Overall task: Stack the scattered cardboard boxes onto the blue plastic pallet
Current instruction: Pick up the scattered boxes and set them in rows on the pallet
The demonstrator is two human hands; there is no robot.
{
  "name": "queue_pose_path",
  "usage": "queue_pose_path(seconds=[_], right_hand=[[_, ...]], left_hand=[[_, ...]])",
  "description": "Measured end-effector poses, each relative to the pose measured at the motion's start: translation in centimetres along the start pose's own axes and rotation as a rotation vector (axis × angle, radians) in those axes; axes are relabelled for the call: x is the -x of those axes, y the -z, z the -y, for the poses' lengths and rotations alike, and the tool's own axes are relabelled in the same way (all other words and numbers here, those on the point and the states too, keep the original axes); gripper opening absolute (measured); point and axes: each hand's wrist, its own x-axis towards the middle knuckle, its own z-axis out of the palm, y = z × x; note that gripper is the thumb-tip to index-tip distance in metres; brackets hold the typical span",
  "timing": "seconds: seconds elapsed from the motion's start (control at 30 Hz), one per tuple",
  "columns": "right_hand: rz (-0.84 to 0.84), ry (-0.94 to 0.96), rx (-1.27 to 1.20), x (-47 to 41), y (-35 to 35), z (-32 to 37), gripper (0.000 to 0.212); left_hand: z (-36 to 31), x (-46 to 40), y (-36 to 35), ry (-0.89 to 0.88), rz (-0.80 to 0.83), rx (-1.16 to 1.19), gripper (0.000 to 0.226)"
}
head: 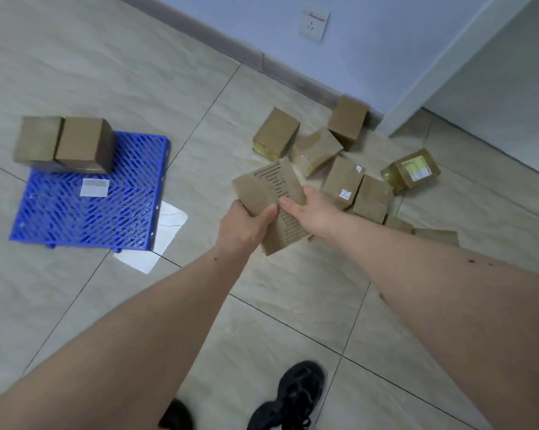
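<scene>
A cardboard box (269,200) with dark stripes on its top is held above the floor (262,305), left hand (243,226) and right hand (311,212) both gripping it, between the blue pallet (85,206) carrying two boxes (65,144) and the scattered boxes (339,162) near the wall (386,41).

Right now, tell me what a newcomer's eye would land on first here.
The blue pallet on the floor at left, two cardboard boxes on its far corner. At centre, the left hand and right hand grip a striped box. Behind it, scattered boxes lie near the wall.
</scene>
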Motion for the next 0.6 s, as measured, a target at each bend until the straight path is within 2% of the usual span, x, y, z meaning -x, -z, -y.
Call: queue_pose_path(seconds=[0.37,0.6], right_hand=[[-0.038,0.0,-0.175,-1.7,-13.5,14.8,0.036],[-0.097,-0.033,-0.213,-5.4,-18.4,21.9,0.034]], left_hand=[[2.8,-6.7,18.6,-0.025,-0.044,-0.082,0.06],[2.5,-12.3,25.5,-0.006,-0.06,-0.104,0.059]])
